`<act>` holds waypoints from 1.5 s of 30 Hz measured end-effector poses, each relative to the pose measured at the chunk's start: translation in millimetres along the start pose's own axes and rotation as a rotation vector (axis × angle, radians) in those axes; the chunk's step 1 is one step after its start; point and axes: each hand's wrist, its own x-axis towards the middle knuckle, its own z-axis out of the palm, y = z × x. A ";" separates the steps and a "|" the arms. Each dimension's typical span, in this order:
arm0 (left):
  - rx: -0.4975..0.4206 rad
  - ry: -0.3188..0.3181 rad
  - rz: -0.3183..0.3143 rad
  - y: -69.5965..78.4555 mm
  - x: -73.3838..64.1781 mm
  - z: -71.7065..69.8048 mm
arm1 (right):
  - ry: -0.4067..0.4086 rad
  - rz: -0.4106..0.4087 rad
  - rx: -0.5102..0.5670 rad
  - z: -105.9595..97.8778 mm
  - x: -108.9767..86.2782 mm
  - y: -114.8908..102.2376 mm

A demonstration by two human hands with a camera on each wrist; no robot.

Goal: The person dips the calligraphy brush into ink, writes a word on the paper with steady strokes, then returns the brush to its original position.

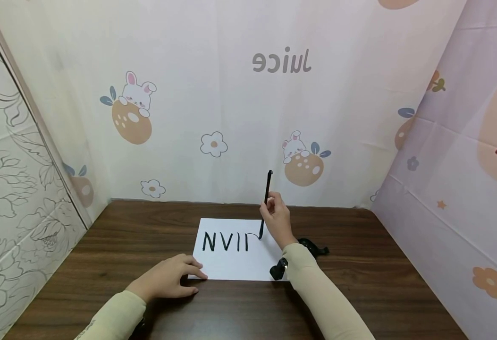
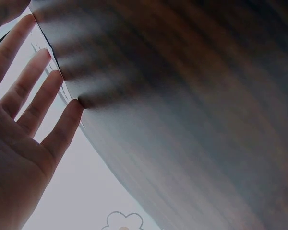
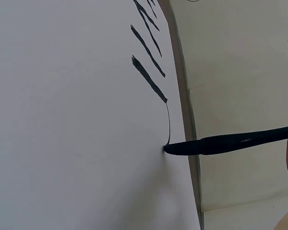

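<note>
A sheet of white paper (image 1: 231, 267) lies on the brown table, bearing black strokes (image 1: 224, 242) that read N, V and two uprights. From the last upright a thin curved line runs right. My right hand (image 1: 279, 219) pinches a slim black writing brush (image 1: 267, 187), held nearly upright. In the right wrist view the tip of the brush (image 3: 221, 144) touches the paper (image 3: 77, 120) at the end of that thin line. My left hand (image 1: 167, 277) rests at the paper's lower left corner, fingers spread and fairly straight, as the left wrist view also shows.
Behind my right wrist sits a dark glossy object (image 1: 312, 247), partly hidden by the sleeve; its kind is unclear. A printed curtain (image 1: 231, 104) hangs along the table's back edge, and other printed sheets stand at both sides. Wood-grain tabletop (image 1: 380, 293) surrounds the paper.
</note>
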 end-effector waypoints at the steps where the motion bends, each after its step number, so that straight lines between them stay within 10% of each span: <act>1: 0.000 0.004 0.005 0.1 0.1 -0.2 | -0.002 0.001 -0.001 0.0 -0.1 -0.1; 45: -0.002 0.001 -0.003 -1.4 0.1 2.0 | -0.149 0.046 0.047 3.4 -3.5 -5.8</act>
